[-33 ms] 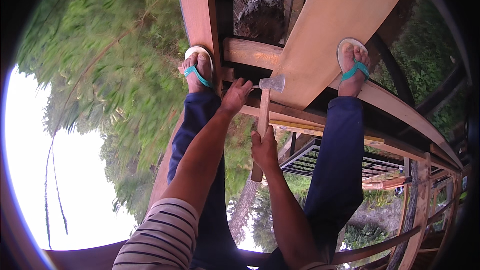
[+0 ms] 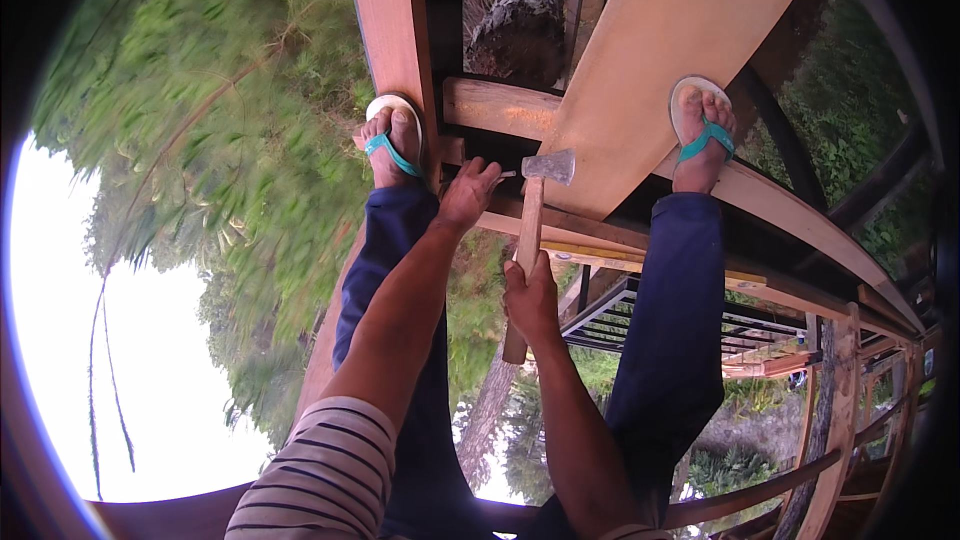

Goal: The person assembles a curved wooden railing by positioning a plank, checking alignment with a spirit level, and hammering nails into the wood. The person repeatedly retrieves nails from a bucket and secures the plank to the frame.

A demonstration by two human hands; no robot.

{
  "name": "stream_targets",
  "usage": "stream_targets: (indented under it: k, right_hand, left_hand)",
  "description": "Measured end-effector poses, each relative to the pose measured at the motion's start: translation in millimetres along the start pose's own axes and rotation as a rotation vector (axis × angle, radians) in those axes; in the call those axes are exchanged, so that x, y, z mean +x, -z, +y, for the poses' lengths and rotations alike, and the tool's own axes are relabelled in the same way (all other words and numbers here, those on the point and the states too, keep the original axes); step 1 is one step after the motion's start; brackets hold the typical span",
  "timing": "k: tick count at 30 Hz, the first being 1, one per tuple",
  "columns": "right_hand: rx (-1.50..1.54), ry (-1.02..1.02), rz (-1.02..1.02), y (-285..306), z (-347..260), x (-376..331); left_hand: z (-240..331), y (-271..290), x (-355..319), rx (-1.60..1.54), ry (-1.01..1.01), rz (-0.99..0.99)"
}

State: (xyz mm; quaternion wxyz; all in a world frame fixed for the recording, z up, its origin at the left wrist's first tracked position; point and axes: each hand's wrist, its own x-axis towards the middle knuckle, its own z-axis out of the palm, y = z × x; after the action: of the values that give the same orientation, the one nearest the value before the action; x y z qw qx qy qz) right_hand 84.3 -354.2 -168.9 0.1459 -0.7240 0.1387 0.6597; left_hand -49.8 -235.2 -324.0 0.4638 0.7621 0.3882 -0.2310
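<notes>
Two hands work over an open timber frame, seen from above. At far left I see only blurred green foliage and pale sky. Next comes a reddish upright post, with a foot in a white and teal sandal set on the beam beside it. My left hand reaches to that beam, fingertips pinched together on what looks like a small nail; the nail is too small to confirm. Just right of it, the metal head of a hammer touches or nearly touches the nail. My right hand wraps the wooden handle, fingers closed around it. Farther right, a broad pale plank slants across the frame, the other sandalled foot at its edge. Below the gaps, lower framing and vegetation show.
</notes>
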Motion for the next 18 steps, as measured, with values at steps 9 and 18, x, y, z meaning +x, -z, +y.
stream_targets:
  k: [9, 18]
  right_hand:
    - [0.776, 0.724, 0.777, 109, -134, 3]
    - [0.129, 0.087, 0.228, 18, 6, 12]
  left_hand:
    - [13, -8, 25, -0.017, -0.020, 0.066]
    - [7, -31, 7, 0.007, -0.038, -0.081]
